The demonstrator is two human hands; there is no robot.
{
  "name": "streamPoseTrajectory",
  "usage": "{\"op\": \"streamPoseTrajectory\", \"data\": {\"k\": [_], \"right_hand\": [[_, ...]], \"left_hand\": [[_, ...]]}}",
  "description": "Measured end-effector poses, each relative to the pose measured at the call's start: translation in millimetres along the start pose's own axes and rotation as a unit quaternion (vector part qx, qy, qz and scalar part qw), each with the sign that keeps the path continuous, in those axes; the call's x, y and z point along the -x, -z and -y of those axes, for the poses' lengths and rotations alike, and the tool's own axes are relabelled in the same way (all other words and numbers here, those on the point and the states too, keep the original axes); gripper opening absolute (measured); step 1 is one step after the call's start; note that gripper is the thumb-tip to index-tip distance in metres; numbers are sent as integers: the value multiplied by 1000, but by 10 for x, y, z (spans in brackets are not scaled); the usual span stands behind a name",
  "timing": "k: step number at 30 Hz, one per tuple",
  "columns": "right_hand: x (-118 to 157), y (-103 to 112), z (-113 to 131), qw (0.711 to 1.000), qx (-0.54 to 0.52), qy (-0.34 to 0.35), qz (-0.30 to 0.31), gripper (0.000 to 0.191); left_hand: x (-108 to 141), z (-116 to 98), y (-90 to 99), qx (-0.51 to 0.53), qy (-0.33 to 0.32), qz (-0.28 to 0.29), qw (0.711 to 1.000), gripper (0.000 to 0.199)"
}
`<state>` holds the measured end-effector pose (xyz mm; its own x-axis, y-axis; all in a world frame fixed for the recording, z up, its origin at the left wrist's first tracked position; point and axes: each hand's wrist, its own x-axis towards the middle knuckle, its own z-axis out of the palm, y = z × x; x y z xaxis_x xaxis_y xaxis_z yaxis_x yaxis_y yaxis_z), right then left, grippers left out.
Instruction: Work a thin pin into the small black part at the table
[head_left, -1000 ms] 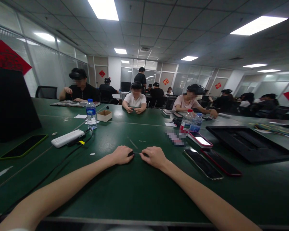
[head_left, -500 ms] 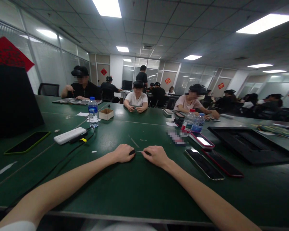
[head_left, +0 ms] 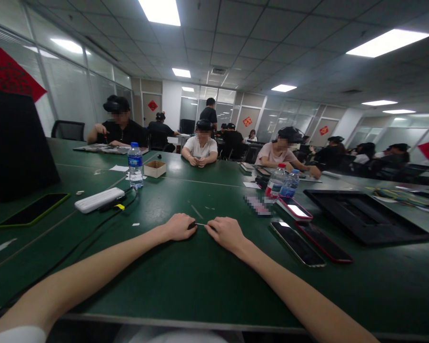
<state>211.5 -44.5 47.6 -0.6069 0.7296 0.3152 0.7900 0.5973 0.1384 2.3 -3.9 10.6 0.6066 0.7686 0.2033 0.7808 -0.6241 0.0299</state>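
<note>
Left hand (head_left: pixel 180 227) grasps black handle (head_left: pixel 192 225); thin pale rod (head_left: pixel 200 224) runs rightward to right hand (head_left: pixel 226 233), whose grip cannot be told.

Bare forearms (head_left: pixel 103 259); white sleeve (head_left: pixel 17 335), probably short, on the left.

You have bare counter (head_left: pixel 178 286) from the near edge up to your left hand (head_left: pixel 180 226) and right hand (head_left: pixel 224 233), and an open lane ahead of them. Leftward, a black cable (head_left: pixel 90 234) and a white device (head_left: pixel 99 199) cross your way, a bottle (head_left: pixel 135 164) upright behind. Rightward, you meet a black phone (head_left: pixel 297 244), a red-edged phone (head_left: pixel 323 241) beside it, then a large black panel (head_left: pixel 367 216).
</note>
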Motion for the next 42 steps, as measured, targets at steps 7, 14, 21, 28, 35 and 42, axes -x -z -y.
{"op": "streamPoseTrajectory", "data": {"k": [7, 14, 21, 28, 35, 42], "right_hand": [[22, -4, 48, 1000, 6, -2, -2, 44], [41, -19, 4, 999, -19, 23, -25, 41], [40, 18, -57, 998, -36, 46, -36, 37], [46, -26, 137, 986, -105, 127, -33, 35], [13, -92, -62, 995, -81, 49, -30, 35], [-6, -144, -97, 997, -72, 19, -3, 38]], "left_hand": [[6, 8, -16, -4, 1, -3, 1000, 35], [23, 15, -11, 7, -24, -9, 1000, 34], [23, 4, 6, 6, -20, 4, 1000, 34], [-17, -19, 17, -4, 12, 24, 1000, 40], [-13, -13, 4, -12, 4, 17, 1000, 34], [-11, -34, 36, -8, 14, 27, 1000, 34]]}}
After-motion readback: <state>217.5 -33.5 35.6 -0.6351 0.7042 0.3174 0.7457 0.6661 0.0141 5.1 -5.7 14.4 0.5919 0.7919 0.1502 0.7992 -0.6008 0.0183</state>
